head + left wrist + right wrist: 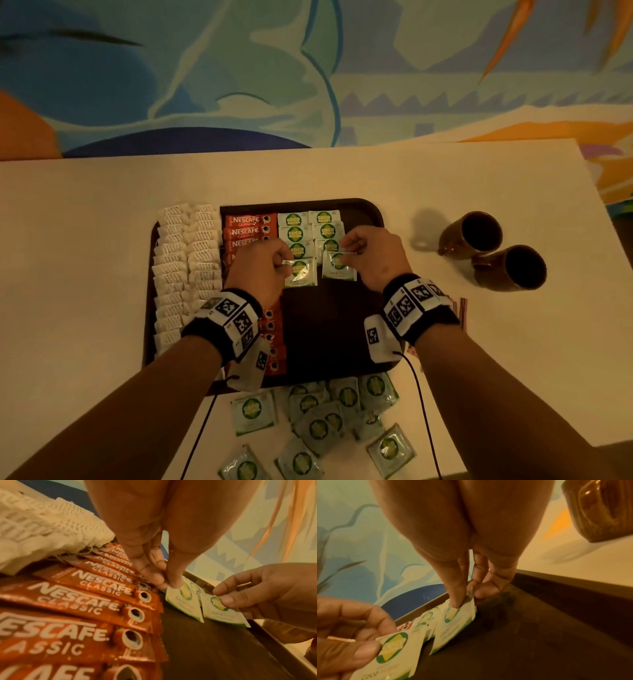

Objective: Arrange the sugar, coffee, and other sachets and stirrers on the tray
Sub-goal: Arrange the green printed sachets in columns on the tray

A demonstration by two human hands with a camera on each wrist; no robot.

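Beige tabletop (pixel 479 359) carries the tray (pixel 375 219); your left hand (pixel 263 267) and right hand (pixel 373 255) each pinch a coco sachet (pixel 301 274) (top edge only) above the tray's middle, so uneven release may skew the rows.

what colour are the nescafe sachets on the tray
Red-orange with white lettering; the Nescafe sachets show best in the left wrist view.

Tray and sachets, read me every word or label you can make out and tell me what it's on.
"NESCAFE CLASSIC": red coffee sticks on the tray.
"COCO NATURA": green-and-white sachets.
"Coco", rest blurred: sachet held by the left hand.
White sachets: print too small.
Wristband markers: patterns, no words.
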